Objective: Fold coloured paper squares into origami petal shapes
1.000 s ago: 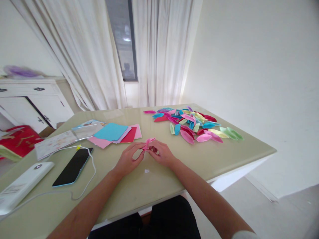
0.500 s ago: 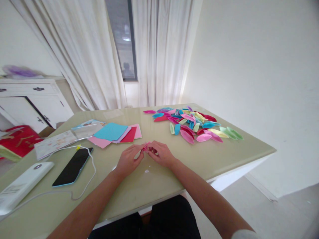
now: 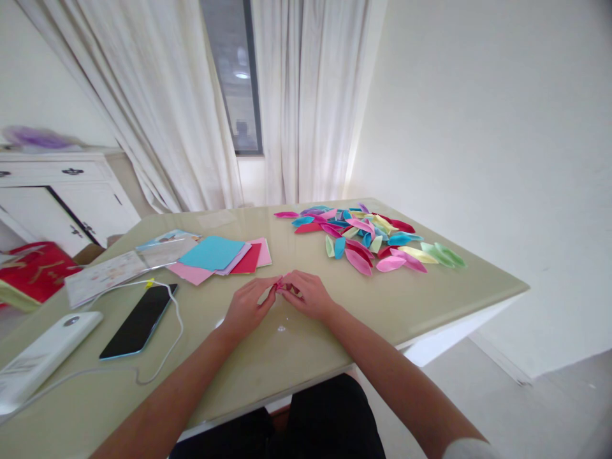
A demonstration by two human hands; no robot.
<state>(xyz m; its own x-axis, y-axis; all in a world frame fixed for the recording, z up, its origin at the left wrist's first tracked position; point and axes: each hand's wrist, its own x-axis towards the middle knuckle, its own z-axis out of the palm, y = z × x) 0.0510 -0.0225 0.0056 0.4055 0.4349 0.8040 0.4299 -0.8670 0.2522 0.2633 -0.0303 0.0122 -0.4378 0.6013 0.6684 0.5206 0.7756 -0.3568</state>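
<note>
My left hand [image 3: 246, 307] and my right hand [image 3: 308, 294] meet at the middle of the table [image 3: 296, 357], fingertips pinched together on a small pink paper piece [image 3: 280, 282]. Most of that piece is hidden between the fingers. Just beyond, to the left, lies a stack of coloured paper squares [image 3: 220, 255] with a blue sheet on top. To the far right sits a pile of folded paper petals [image 3: 370, 237] in pink, blue, red, yellow and green.
A black phone [image 3: 139, 320] with a white cable [image 3: 165, 357] lies at the left, next to a white power bank [image 3: 38, 358]. Printed sheets [image 3: 108, 273] lie behind them. A white cabinet [image 3: 62, 197] and curtains [image 3: 306, 102] stand beyond the table.
The pink paper, sticking up between the fingers a second ago, is now folded down and nearly hidden. Both hands stayed in place.
</note>
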